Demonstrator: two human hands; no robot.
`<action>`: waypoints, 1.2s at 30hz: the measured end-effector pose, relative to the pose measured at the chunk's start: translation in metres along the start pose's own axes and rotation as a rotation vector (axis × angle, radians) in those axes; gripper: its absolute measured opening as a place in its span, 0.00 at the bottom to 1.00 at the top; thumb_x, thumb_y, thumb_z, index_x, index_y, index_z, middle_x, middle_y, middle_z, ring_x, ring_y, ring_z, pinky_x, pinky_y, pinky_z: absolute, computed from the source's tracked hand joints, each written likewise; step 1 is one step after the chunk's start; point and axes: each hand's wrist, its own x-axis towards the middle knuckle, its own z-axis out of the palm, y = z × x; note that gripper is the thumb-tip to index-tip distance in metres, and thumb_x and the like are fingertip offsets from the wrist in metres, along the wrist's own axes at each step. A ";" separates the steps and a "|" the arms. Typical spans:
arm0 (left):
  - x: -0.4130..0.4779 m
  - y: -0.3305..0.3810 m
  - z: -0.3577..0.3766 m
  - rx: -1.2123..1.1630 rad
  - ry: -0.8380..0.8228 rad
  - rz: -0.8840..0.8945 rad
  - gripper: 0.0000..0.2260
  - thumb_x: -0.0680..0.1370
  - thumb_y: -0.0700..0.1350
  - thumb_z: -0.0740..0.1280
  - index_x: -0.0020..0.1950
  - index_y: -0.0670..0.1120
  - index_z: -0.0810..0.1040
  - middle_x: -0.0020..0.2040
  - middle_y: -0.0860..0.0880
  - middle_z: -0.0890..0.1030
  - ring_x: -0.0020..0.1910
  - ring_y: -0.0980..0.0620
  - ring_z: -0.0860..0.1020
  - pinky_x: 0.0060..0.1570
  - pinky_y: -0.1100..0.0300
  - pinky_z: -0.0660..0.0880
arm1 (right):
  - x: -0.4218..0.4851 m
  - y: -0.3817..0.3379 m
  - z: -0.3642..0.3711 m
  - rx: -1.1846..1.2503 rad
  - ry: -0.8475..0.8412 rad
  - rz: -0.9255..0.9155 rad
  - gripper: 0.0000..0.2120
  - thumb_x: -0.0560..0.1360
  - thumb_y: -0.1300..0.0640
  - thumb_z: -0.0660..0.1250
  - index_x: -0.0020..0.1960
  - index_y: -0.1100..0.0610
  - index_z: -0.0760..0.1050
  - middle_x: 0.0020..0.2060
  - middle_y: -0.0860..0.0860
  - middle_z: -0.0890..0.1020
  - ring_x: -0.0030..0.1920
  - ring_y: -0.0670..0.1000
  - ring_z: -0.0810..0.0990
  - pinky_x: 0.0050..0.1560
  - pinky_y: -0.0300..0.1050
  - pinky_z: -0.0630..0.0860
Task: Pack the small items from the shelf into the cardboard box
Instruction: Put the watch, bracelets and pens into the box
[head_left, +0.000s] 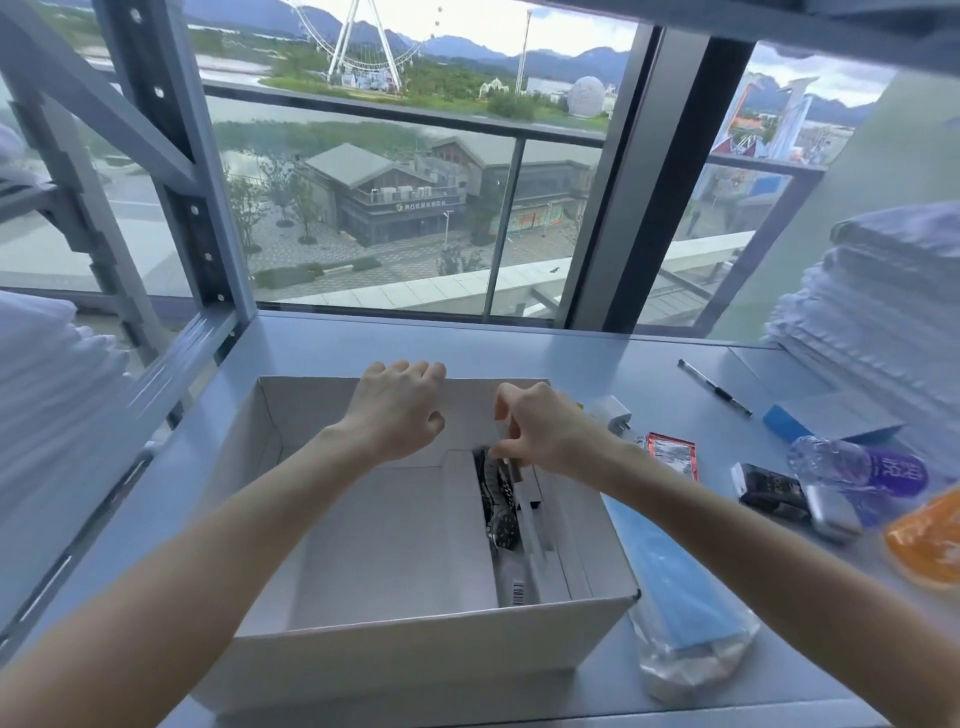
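Note:
An open white cardboard box (363, 644) stands on the grey shelf in front of me. My left hand (397, 408) rests on its far wall, fingers curled over the rim. My right hand (545, 428) is over the box's right side, its fingertips pinching the top end of a long clear packet (535, 530) that stands along the right inner wall. A metal wristwatch (496, 499) lies in the box beside the packet. A barcode label (518, 592) shows at the packet's near end.
Right of the box on the shelf lie a blue bagged item (675, 582), a white charger plug (613, 413), a red sachet (672, 454), a black pen (714, 387), a black carton (769, 491), a plastic bottle (857, 470) and an orange pack (930, 540). Stacked cloth sits at both sides.

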 end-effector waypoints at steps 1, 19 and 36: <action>0.000 0.000 0.000 -0.004 -0.002 0.003 0.16 0.74 0.50 0.61 0.60 0.46 0.67 0.54 0.47 0.77 0.54 0.45 0.73 0.52 0.53 0.65 | 0.002 -0.002 0.000 -0.011 -0.019 0.024 0.15 0.69 0.54 0.74 0.47 0.57 0.70 0.35 0.49 0.77 0.35 0.50 0.77 0.28 0.33 0.64; 0.002 0.003 -0.001 -0.067 0.007 0.051 0.18 0.76 0.50 0.60 0.64 0.46 0.67 0.58 0.47 0.75 0.57 0.46 0.72 0.55 0.52 0.66 | -0.030 -0.010 -0.016 -0.066 0.025 0.045 0.06 0.73 0.63 0.63 0.43 0.58 0.79 0.41 0.55 0.83 0.44 0.56 0.82 0.46 0.50 0.79; 0.075 0.109 0.001 -0.188 -0.165 0.044 0.13 0.79 0.53 0.54 0.46 0.50 0.76 0.48 0.48 0.81 0.45 0.46 0.77 0.40 0.56 0.68 | -0.079 0.232 -0.054 -0.140 0.224 0.475 0.09 0.74 0.59 0.64 0.52 0.56 0.79 0.52 0.55 0.82 0.53 0.57 0.78 0.54 0.50 0.74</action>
